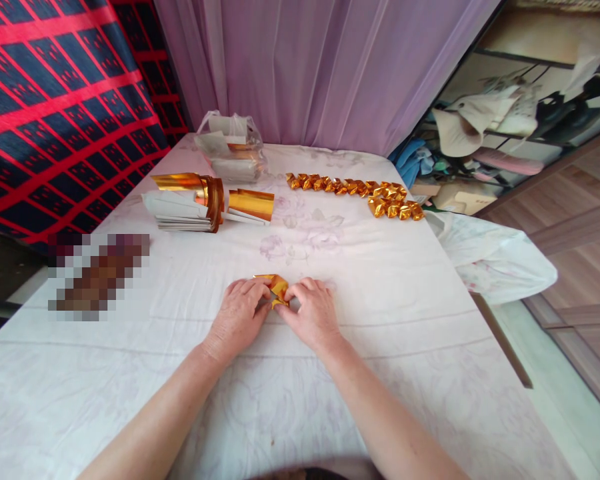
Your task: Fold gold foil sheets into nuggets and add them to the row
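A small piece of gold foil paper (279, 288), partly folded, lies on the white floral cloth (380, 293) near the table's middle. My left hand (240, 313) pinches its left side and my right hand (313, 312) presses its right side; the fingers of both cover much of it. Farther back, a stack of gold foil sheets (195, 200) with white backs lies at the left. A row of folded gold pieces (350, 188) runs along the far right, bunching into a small heap at its right end.
A clear plastic bag (233, 155) holding more paper stands at the back by the purple curtain (325, 67). A blurred-out object (97, 277) lies at the left. The table's right edge (500, 340) drops to a wooden floor; cluttered shelves stand beyond.
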### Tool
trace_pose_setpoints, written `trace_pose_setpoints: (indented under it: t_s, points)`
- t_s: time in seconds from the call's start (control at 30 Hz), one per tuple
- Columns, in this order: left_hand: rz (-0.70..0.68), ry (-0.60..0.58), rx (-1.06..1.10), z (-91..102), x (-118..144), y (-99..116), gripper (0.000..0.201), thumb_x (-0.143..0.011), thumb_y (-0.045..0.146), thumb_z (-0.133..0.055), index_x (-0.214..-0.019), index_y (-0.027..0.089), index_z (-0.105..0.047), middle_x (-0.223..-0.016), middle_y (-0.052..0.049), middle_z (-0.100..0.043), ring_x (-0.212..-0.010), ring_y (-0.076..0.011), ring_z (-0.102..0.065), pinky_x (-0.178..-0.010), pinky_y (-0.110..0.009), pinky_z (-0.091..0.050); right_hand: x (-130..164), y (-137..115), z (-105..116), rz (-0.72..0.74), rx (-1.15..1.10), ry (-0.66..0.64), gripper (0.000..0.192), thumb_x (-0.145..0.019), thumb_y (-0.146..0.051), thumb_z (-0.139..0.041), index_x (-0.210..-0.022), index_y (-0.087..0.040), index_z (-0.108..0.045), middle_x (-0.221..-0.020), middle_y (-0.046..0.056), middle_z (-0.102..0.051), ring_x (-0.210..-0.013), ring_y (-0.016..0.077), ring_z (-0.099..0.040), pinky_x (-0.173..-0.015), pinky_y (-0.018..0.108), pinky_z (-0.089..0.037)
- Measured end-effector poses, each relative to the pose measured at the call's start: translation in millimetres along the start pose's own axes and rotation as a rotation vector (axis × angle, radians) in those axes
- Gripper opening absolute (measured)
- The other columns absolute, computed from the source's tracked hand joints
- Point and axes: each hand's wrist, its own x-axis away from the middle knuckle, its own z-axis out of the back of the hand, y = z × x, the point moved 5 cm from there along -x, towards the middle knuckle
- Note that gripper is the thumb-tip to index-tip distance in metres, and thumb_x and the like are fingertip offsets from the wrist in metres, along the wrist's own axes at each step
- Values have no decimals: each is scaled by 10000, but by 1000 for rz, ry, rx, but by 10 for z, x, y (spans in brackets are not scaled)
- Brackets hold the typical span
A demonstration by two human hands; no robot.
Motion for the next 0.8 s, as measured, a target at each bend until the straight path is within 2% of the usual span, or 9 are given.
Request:
trace_pose_setpoints:
  t_s: [0.3,0.5,0.63,0.8]
  points:
    - [9,-23,2,9,6,-23,158,-824,95,-576,-884,235,-530,-1210,-47,-675,-1106,-247,-618,-983,-503,-416,-14,60,-6,6,-74,-59,97,-756,-225,-763,-772,-245,-669,-895,10,-635,-916,216,-574,-775,334,-367]
    - [12,-18,14,6,8,-41,202,-795,86,-597,-905,236,-518,-1202,-60,-682,-1116,-250,-623,-1003,-508,-404,-20,-22,14,-42,8,-47,174,-715,-325,-810,-749,-241,-662,-884,23,-628,-911,240,-570,-784,361,-375]
    - [4,-21,35,11,5,-48,236,-771,57,-557,-916,238,-511,-1224,-60,-674,-1133,-243,-618,-1009,-507,-407,-31,-20,5,-65,13,-92,158,-728,-310,-803,-779,-240,-670,-907,24,-631,-930,244,-570,-787,362,-375]
    - [-23,-17,89,46,13,-91,272,-753,37,-482,-934,238,-510,-1221,-66,-669,-1137,-229,-617,-1001,-485,-441,-22,72,-17,14,-85,-99,97,-774,-192,-748,-819,-233,-672,-917,15,-645,-941,213,-582,-812,343,-380]
